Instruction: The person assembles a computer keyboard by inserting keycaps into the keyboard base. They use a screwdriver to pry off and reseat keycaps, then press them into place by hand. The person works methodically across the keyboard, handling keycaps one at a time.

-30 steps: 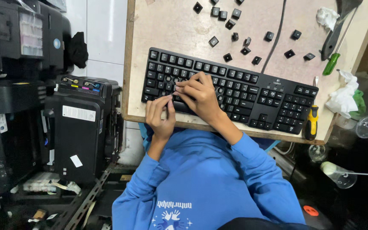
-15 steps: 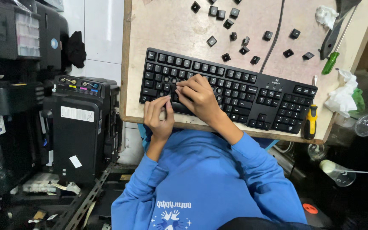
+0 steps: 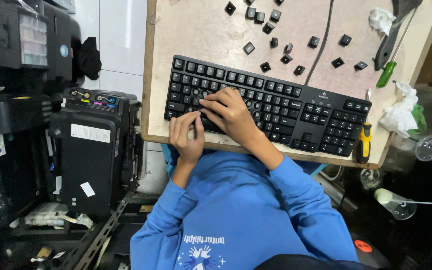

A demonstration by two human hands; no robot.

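Observation:
A black keyboard (image 3: 296,107) lies slanted on a pale worn board (image 3: 196,35), with gaps in its left rows where keys are off. My left hand (image 3: 187,134) rests on the keyboard's near left edge, its fingers bunched on the bottom row. My right hand (image 3: 232,115) lies over the left-middle keys, fingertips pressed together and pointing left, almost touching the left fingertips. Whether it holds a keycap is hidden. Several loose black keycaps (image 3: 268,27) are scattered beyond the keyboard. The keyboard's cable (image 3: 324,35) runs away across the board.
A green-handled screwdriver (image 3: 391,70) and black pliers (image 3: 388,37) lie at the far right, with crumpled white tissue (image 3: 400,112). A yellow-handled screwdriver (image 3: 364,142) sits by the keyboard's right end. Black printers (image 3: 93,145) stand to the left and glass flasks (image 3: 401,202) to the lower right.
Both hands stay at the keyboard's left part. My right fingertips have crept a little toward the left hand. The view has barely shifted.

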